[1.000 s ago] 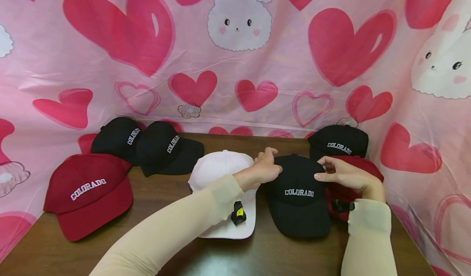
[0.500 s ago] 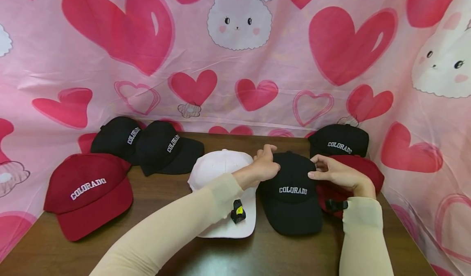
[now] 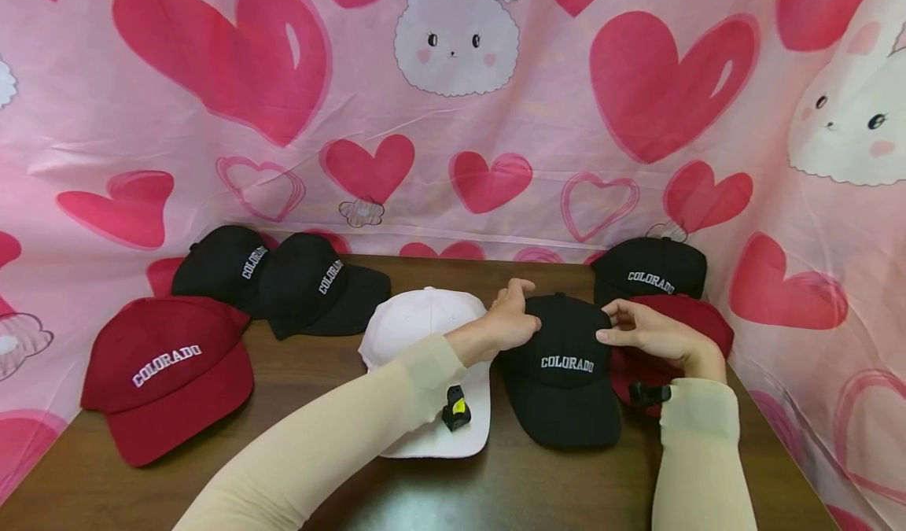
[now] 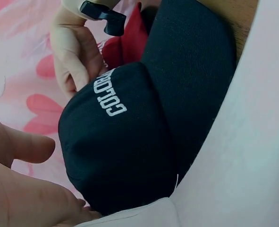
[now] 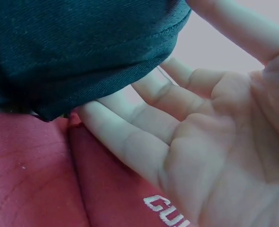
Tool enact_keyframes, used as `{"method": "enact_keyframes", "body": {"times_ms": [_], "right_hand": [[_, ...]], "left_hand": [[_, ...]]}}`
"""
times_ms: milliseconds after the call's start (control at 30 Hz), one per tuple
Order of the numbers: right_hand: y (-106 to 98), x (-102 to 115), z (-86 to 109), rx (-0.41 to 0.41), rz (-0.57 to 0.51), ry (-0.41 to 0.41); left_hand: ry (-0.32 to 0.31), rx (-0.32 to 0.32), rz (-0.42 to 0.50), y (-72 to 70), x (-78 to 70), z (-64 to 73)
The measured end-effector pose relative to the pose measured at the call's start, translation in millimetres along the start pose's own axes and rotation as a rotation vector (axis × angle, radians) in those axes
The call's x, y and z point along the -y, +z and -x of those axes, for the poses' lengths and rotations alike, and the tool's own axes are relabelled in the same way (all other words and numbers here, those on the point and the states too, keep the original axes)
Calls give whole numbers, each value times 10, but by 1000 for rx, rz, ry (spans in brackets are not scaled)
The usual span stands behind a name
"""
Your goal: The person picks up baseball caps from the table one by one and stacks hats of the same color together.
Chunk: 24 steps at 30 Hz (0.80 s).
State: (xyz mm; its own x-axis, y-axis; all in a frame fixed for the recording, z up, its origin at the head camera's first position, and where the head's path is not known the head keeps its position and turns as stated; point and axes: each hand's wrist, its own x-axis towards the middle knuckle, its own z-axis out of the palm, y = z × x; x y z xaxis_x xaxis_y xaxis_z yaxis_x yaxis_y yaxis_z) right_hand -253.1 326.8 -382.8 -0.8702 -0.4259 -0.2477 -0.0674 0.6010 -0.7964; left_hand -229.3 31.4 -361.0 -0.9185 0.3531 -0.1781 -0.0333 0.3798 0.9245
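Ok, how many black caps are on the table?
4: back-left cap, the neighbouring cap right of it, the middle cap between left hand and right hand, and back-right cap behind a red cap. Others could be hidden.

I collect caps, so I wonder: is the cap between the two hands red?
No, the cap between the left hand and right hand is black.

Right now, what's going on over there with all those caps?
Someone's left hand is at the left side of the front black cap, the right hand at its right, fingers at its edge. The white cap sits just left of it; a red cap is partly hidden by the right hand.
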Motion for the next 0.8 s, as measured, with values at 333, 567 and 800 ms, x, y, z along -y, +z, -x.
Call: {"method": "enact_keyframes", "body": {"times_ms": [333, 567, 800], "right_hand": [[-31, 72, 76, -86, 66, -27], [-56, 222, 143, -172, 121, -81], [-68, 420, 233, -257, 153, -156]], "left_hand": [[126, 92, 44, -297, -172, 186], [268, 60, 26, -982, -282, 451], [322, -137, -20, -1684, -72, 752]]}}
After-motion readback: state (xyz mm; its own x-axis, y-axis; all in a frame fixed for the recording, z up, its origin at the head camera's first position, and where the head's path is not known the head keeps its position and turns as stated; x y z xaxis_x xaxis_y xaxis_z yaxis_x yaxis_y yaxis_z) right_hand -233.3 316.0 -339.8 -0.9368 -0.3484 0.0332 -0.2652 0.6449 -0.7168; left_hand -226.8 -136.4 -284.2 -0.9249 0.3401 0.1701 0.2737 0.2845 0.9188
